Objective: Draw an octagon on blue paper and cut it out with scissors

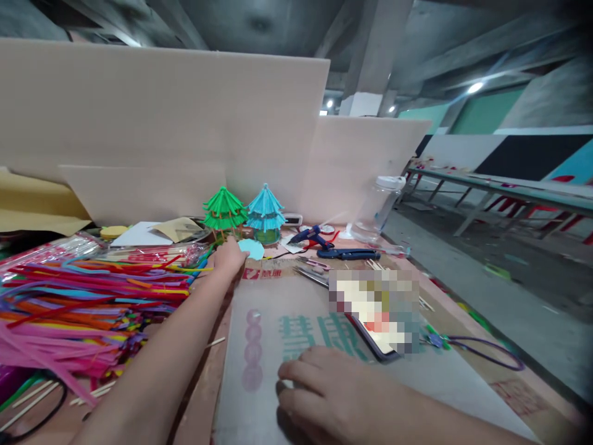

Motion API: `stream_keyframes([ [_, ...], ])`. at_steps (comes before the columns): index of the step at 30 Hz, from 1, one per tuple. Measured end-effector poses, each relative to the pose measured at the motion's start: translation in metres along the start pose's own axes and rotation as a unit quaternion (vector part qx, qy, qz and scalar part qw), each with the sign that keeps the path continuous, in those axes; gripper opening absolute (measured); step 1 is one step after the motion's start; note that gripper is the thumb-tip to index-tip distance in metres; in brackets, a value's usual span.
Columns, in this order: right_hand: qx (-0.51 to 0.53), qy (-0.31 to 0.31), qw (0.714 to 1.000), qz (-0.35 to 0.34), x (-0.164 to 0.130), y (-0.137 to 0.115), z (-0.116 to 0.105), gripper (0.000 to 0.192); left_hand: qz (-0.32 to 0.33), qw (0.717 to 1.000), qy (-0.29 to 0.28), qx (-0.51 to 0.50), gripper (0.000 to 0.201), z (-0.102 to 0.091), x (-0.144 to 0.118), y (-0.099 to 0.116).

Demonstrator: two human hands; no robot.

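My left hand (229, 256) stretches to the back of the table, beside a green pagoda-like paper model (225, 210). Its thumb side is closed at the edge of a light blue paper disc (251, 249); the other fingers are largely hidden. Behind the disc stands a blue model of the same form (265, 210) on a green round base. My right hand (324, 386) rests on a white printed sheet (259, 296) in front of me, fingers loosely bent and slightly apart, with nothing visible in them. A phone (386, 352), its screen blurred out, lies just beyond it.
Colourful fuzzy craft stems (102, 296) heap on the left. At the back right lie a glue gun (310, 236), a dark blue tool (349, 254) and a clear plastic jar (376, 210). Scissors (486, 352) lie at right. Pale boards (162, 123) stand behind.
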State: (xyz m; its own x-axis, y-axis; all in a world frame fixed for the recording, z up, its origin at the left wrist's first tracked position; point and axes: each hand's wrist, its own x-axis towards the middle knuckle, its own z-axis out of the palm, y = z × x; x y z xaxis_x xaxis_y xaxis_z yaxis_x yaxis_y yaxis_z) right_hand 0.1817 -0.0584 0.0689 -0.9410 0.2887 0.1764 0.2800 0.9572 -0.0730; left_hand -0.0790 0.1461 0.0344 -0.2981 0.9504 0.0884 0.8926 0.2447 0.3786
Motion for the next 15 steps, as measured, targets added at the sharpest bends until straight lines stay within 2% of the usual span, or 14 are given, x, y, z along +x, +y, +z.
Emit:
stream_keyframes([
  [3,0.032,0.019,0.998,0.053,-0.017,0.008,-0.002,0.013,0.025,1.000,0.006,-0.015,0.037,-0.005,0.003,-0.002],
  [8,0.066,0.059,0.991,0.097,-0.035,0.017,-0.008,0.020,0.046,0.996,0.079,-0.005,0.036,-0.043,0.007,-0.023],
  [10,0.077,0.055,0.989,0.116,-0.038,0.019,-0.014,0.022,0.057,0.994,0.096,0.006,0.039,-0.056,0.008,-0.032],
  [12,0.091,0.035,0.986,0.135,-0.040,0.019,-0.022,0.023,0.073,0.995,0.070,0.017,0.038,-0.059,0.008,-0.039],
  [15,0.115,0.017,0.982,0.152,-0.046,0.026,-0.038,0.022,0.097,0.994,0.014,0.037,0.035,-0.051,0.001,-0.044],
])
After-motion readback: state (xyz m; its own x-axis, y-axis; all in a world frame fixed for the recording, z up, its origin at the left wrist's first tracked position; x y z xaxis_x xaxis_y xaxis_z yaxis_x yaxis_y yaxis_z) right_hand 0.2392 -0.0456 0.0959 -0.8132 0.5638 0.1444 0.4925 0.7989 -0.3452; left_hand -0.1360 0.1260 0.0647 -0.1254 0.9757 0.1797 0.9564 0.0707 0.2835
